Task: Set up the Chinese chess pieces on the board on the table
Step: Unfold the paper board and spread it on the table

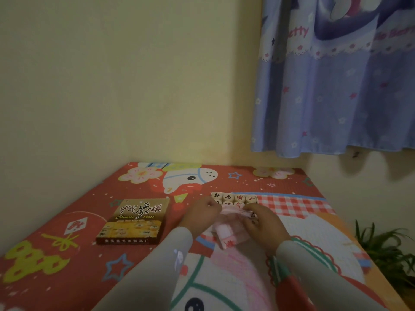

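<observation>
At table centre, both hands work on a folded pinkish sheet (226,232), prob. the board, thin and plastic-looking w/ red print; most of it is hidden under the hands, so markings can't be read. Left hand (198,217) pinches the sheet's upper left edge w/ fingertips pressed together. Right hand (262,223) grips the upper right edge, fingers curled over it; exact pinch partly hidden. Pale sleeves cover both forearms, cut off by the bottom of the frame.

Just beyond the hands sits an open tray (254,196) w/ round pale wooden chess pieces (233,197) packed in rows. Back row shows four discs, black and red characters on top; nearer rows are blocked by hands and sheet, so count unclear.

Left of the hands, well apart from the tray, lies the box lid (134,221), flat brown cardboard, rectangular, printed "Chinese chess" plus a photo of pieces; small text along its front edge is illegible.

Tablecloth (56,232) is red, quilted-looking, w/ cartoon horse, flowers, stars. Blue patterned curtain (336,86) hangs at upper right, top cut off. Green plant (386,245) is half out of frame at right.
</observation>
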{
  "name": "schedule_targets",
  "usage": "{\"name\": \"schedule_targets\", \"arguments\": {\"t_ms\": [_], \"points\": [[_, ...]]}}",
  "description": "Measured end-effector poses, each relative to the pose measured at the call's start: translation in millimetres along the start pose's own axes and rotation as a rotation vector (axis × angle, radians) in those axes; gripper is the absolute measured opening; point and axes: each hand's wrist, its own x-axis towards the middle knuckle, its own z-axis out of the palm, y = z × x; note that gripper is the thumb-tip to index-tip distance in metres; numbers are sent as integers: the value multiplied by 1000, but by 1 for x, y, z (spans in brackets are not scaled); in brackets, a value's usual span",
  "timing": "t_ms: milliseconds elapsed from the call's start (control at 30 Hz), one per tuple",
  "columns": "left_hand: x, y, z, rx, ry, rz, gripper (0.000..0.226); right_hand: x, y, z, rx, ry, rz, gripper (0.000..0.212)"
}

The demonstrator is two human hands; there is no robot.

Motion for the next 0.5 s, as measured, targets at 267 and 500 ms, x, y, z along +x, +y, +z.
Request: {"name": "schedule_targets", "arguments": {"t_ms": [267, 500], "points": [[-45, 23, -21, -297, 18, -20, 45, -26, -30, -23, 192, 35, -10, 30], [-64, 26, -12, -154, 161, 91, 38, -33, -42, -37, 524, 131, 132, 35]]}}
